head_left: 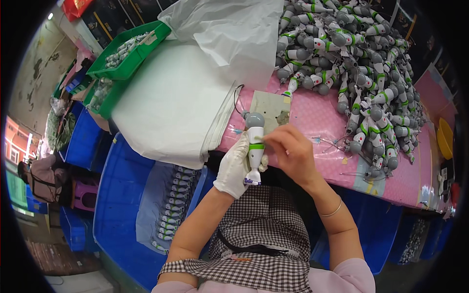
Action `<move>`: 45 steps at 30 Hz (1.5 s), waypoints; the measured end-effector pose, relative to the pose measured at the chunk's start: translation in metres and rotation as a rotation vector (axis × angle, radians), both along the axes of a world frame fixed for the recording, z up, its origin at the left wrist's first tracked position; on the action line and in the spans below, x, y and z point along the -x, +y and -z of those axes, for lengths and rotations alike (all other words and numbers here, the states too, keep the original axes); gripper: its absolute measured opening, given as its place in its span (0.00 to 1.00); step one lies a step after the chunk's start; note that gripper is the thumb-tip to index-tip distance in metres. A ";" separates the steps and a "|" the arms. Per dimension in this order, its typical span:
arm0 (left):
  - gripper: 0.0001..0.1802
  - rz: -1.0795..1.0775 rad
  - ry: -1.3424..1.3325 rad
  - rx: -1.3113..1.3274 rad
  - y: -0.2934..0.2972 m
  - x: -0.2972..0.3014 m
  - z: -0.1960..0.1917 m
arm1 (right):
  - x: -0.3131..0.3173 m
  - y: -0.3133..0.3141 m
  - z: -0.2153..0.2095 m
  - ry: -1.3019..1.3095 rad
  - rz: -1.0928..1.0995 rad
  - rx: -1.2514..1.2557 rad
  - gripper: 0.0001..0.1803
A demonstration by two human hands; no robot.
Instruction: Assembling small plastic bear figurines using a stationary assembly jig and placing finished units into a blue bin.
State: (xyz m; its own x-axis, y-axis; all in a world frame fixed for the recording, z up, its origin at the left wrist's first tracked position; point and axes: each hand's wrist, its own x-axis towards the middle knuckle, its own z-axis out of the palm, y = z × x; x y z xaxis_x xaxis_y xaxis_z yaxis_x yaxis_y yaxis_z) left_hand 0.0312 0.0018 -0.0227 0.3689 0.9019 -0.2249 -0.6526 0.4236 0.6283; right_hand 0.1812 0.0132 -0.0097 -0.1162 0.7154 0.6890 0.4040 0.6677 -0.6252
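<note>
Pink worktable (317,122); blue bin (122,195) left of my grip holds toy parts. Gloved left hand (233,168) clasps toy arm (254,146); right hand (290,151) pinches it.

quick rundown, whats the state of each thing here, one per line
toy arm: upright, held in left hand
left hand: gloved, shut on toy arm
right hand: bare, fingers at the toy arm
toy pile: heaped on pink table
green tray: holding parts
blue bin: rows of finished pieces inside

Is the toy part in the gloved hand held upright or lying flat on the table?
Upright. The left hand grips the toy part off the table, grey ball end up; the right hand touches it.
</note>
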 end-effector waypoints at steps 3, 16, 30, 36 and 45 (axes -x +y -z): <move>0.18 -0.045 0.032 0.046 -0.003 0.000 -0.001 | -0.002 0.002 -0.001 -0.070 -0.057 -0.052 0.07; 0.18 -0.049 0.043 0.026 -0.002 -0.001 0.001 | -0.008 0.009 0.002 -0.146 -0.063 -0.126 0.08; 0.23 0.083 -0.212 0.088 -0.003 0.012 0.010 | 0.001 0.010 0.008 0.041 -0.080 -0.041 0.07; 0.23 0.076 -0.222 0.082 -0.002 0.011 0.008 | 0.004 0.007 0.005 0.001 -0.038 -0.045 0.07; 0.23 0.043 -0.141 0.074 -0.003 0.006 0.006 | 0.007 0.004 0.004 -0.021 -0.024 -0.078 0.07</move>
State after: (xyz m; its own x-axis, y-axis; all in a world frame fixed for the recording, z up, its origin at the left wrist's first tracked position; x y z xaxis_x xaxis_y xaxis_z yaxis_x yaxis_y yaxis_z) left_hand 0.0250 -0.0009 -0.0287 0.4391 0.8677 -0.2332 -0.7127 0.4944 0.4976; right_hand 0.1747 0.0176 -0.0135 -0.1476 0.6566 0.7397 0.3994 0.7238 -0.5627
